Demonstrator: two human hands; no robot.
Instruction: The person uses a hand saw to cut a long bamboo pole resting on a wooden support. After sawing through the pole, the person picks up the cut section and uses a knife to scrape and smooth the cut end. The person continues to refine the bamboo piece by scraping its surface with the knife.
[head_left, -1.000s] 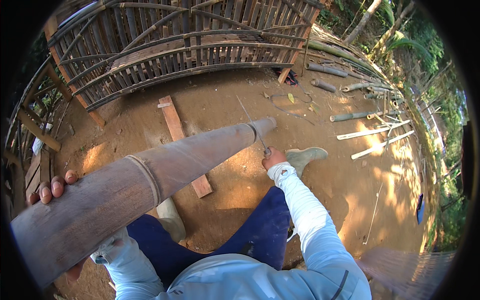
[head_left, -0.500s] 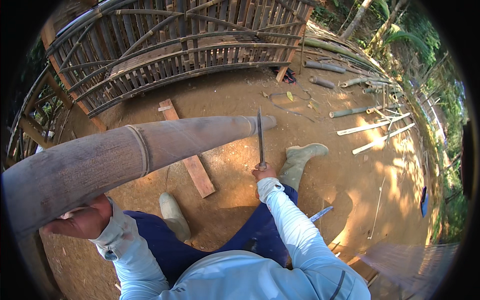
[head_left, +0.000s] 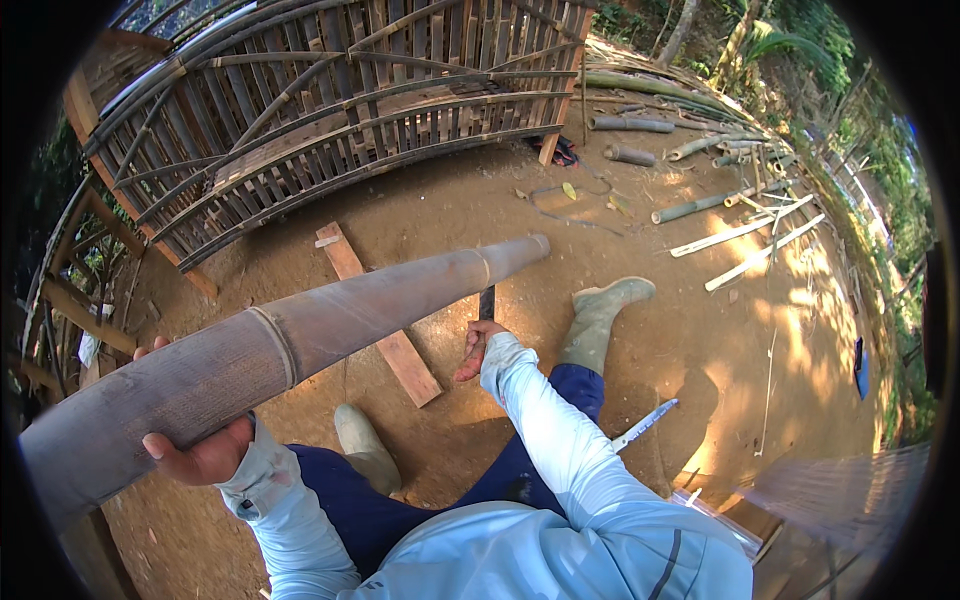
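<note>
A thick, grey-brown bamboo pole (head_left: 375,305) runs aslant in front of the person, its wide end at the near left and its narrow end reaching farther out to the right. The left hand (head_left: 205,458) grasps it near the wide end, palm beneath, thumb on the near side, and fingertips (head_left: 150,348) showing over the far side. A pale ring marks a joint to the right of that grip, and another circles the pole near its narrow end.

The right hand (head_left: 482,345) is clenched around the handle of a dark-bladed knife (head_left: 487,303), just on the near side of the pole. The blade points away and its far part is out of sight at the pole's edge; whether it touches the bamboo cannot be told.

On the dirt ground beyond and below the pole lies a reddish plank (head_left: 410,368), crossed by the pole from this view. The person's pale boots (head_left: 597,322) stand apart. A long pale blade (head_left: 648,422) lies right of the right sleeve. Far left rises a slatted bamboo frame (head_left: 350,135); far right lie cut bamboo lengths (head_left: 690,208) and pale split strips (head_left: 765,252).
</note>
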